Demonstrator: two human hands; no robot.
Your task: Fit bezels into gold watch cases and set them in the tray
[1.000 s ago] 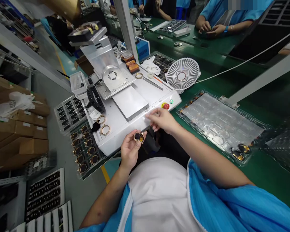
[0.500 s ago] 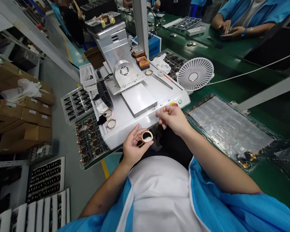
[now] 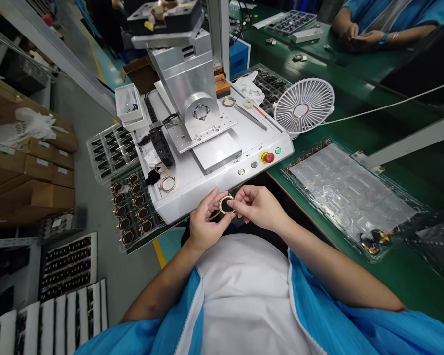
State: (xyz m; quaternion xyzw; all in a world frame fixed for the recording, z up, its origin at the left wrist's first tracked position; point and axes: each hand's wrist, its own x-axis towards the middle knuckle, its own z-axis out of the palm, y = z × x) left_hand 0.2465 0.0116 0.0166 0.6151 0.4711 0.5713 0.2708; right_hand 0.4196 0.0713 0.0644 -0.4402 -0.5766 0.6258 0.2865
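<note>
My left hand [image 3: 208, 222] grips a round watch case [image 3: 226, 204] with a rose-gold rim and a black face, held in front of my belly. On its right side, my right hand [image 3: 258, 208] has curled fingers at the rim, with the thumb over the face. Just beyond both hands is the front panel of a white machine [image 3: 185, 199], bearing a red emergency button [image 3: 269, 157]. A gold ring-shaped case [image 3: 167, 184] lies on the machine's left front corner, beside a black piece of cloth or foam [image 3: 153, 176].
Left of the machine, a clear tray [image 3: 133, 209] holds several gold-rimmed watch cases. Tweezers [image 3: 250, 117] lie on the machine's right side, near a white fan [image 3: 303, 106]. A film-covered tray [image 3: 351, 190] sits on the green table. Across it, a co-worker's hands [image 3: 360, 37] rest together.
My right hand has come down and left from the machine's front edge onto the watch case, uncovering the red button. The camera view has shifted slightly.
</note>
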